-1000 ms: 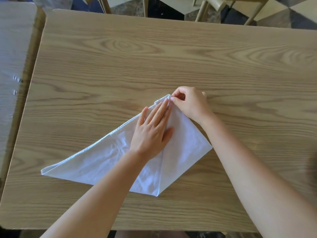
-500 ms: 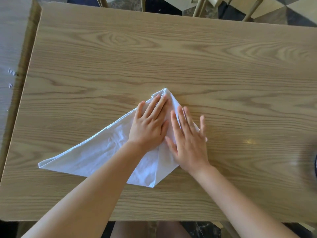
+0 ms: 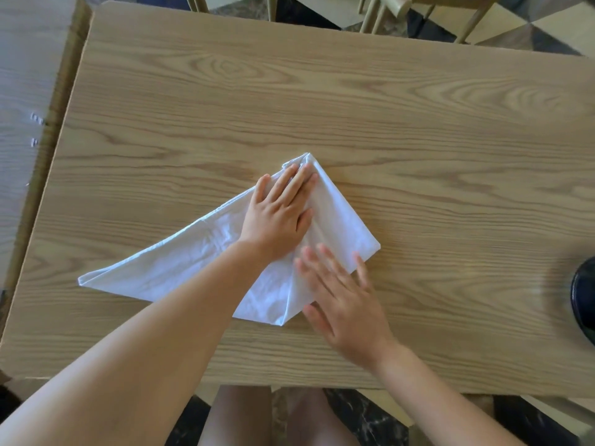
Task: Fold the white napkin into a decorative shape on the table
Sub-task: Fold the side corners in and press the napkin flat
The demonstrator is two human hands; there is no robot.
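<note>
A: A wooden table (image 3: 386, 101) fills the view, with chair legs (image 3: 373, 14) beyond its far edge at twelve o'clock and a dark round object (image 3: 584, 300) cut off at three o'clock.

B: And the white napkin (image 3: 180, 262)?

A: Near the table's middle, flat. Its right corner is already folded up to the apex at twelve; its long unfolded tail runs out toward eight o'clock.

B: So the remaining corner lies on the left side.

A: Yes, nearer the left hand (image 3: 278, 217), which rests open, palm down, pinning the apex. The right hand (image 3: 343, 299) is also open, fingers spread and blurred, lying over the folded flap's lower edge at five o'clock.

B: What differs from half a second ago?

A: The right hand has slid down the flap toward the person, apparently smoothing the crease. The left has stayed put.
</note>
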